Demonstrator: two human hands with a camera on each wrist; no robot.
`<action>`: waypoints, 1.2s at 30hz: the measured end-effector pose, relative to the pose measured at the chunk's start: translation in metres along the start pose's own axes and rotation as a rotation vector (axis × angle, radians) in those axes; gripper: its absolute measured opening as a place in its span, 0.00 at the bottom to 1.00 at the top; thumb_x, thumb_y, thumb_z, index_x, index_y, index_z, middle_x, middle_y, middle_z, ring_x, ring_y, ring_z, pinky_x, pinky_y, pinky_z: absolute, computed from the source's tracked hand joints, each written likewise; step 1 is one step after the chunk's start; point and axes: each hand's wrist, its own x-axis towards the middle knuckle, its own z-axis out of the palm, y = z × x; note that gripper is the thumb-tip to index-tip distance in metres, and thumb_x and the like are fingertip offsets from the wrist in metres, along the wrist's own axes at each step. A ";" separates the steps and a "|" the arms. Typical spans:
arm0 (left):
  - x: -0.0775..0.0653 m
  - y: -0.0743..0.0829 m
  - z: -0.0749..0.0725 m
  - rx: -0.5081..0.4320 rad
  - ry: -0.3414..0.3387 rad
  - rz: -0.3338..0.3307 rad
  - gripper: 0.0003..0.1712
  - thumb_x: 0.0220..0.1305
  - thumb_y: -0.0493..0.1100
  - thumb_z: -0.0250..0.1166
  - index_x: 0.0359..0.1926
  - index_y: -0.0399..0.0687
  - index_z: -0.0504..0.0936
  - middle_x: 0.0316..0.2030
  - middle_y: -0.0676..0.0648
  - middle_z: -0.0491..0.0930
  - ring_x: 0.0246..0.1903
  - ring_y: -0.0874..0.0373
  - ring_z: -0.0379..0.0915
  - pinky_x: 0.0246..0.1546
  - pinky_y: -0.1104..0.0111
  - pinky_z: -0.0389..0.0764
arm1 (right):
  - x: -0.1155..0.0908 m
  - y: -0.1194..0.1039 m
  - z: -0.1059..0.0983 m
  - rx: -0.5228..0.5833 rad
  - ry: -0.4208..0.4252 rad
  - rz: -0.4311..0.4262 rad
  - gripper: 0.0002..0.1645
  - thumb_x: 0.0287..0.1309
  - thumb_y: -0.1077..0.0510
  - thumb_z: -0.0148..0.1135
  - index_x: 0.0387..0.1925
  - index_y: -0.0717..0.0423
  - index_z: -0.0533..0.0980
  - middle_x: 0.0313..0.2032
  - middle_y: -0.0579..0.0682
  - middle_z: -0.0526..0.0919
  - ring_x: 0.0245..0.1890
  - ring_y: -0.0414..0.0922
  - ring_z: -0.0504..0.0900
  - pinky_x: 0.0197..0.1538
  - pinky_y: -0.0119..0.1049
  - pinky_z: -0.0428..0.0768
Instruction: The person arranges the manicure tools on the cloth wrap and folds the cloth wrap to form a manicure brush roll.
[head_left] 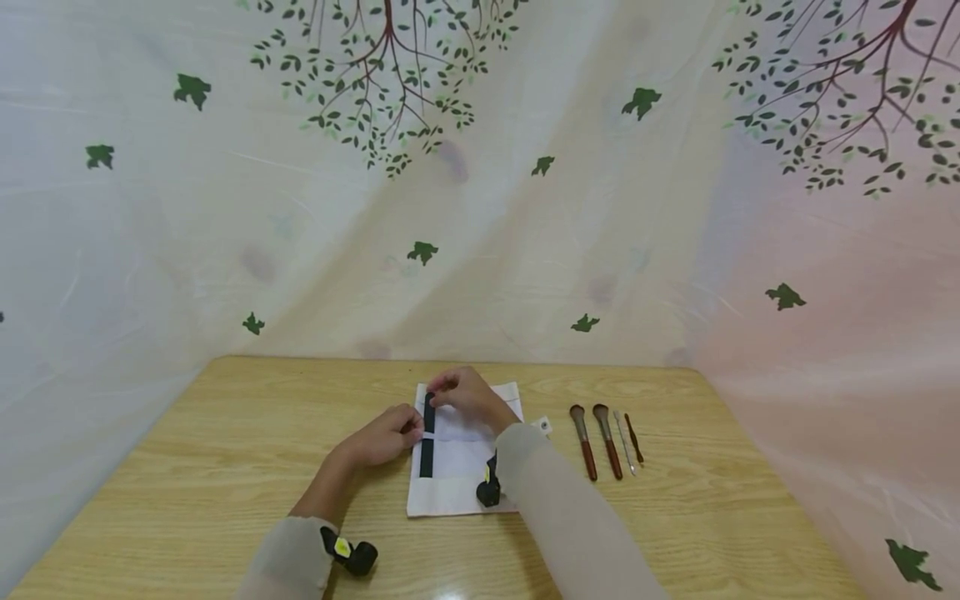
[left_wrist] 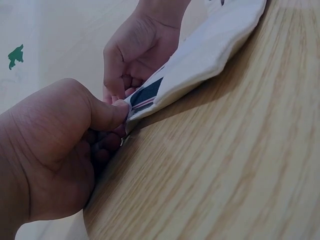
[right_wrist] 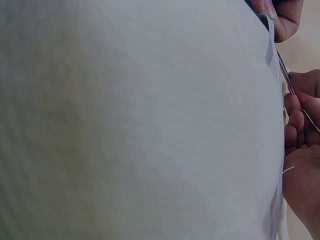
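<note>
The left forearm (head_left: pixel 327 485), bare below its pale sleeve (head_left: pixel 291 558), angles forward and inward; its grip (head_left: pixel 384 437) is low, thumb (left_wrist: pixel 107 116) pressing down in a pinch over curled fingers. The right forearm (head_left: pixel 581 517), sleeved to the wrist, slants forward and leftward, its grip (head_left: pixel 468 393) farther out, fingers bent and pinching, close beside the left.

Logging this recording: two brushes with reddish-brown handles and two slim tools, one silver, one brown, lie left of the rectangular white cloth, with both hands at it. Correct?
The side is wrong: in the head view, the two brushes and two slim tools lie right of the white cloth. The left hand and right hand are indeed at it.
</note>
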 end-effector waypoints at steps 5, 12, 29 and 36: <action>0.000 0.001 0.001 -0.010 -0.003 0.000 0.04 0.75 0.36 0.55 0.41 0.43 0.76 0.38 0.49 0.72 0.42 0.54 0.68 0.45 0.60 0.68 | -0.001 -0.001 -0.004 -0.106 -0.080 -0.044 0.10 0.57 0.62 0.73 0.42 0.52 0.87 0.38 0.43 0.87 0.42 0.40 0.79 0.48 0.34 0.76; 0.002 0.000 0.004 -0.020 -0.003 0.018 0.04 0.75 0.35 0.55 0.40 0.44 0.76 0.37 0.50 0.72 0.41 0.55 0.68 0.45 0.61 0.68 | -0.001 0.000 -0.008 -0.154 -0.148 -0.060 0.09 0.57 0.60 0.74 0.41 0.51 0.87 0.36 0.42 0.88 0.40 0.38 0.80 0.48 0.33 0.75; 0.002 0.000 0.002 -0.042 -0.004 0.030 0.03 0.75 0.35 0.57 0.40 0.43 0.77 0.36 0.50 0.73 0.40 0.55 0.68 0.44 0.62 0.69 | -0.001 -0.004 -0.013 -0.142 -0.186 -0.063 0.10 0.57 0.63 0.73 0.42 0.56 0.85 0.35 0.45 0.87 0.39 0.40 0.81 0.47 0.33 0.75; 0.000 0.000 0.002 -0.050 0.016 -0.012 0.03 0.74 0.36 0.60 0.40 0.44 0.78 0.36 0.51 0.75 0.39 0.56 0.70 0.44 0.63 0.71 | 0.002 -0.004 -0.011 -0.171 -0.195 -0.068 0.10 0.57 0.61 0.74 0.42 0.54 0.86 0.36 0.44 0.88 0.38 0.38 0.81 0.46 0.32 0.76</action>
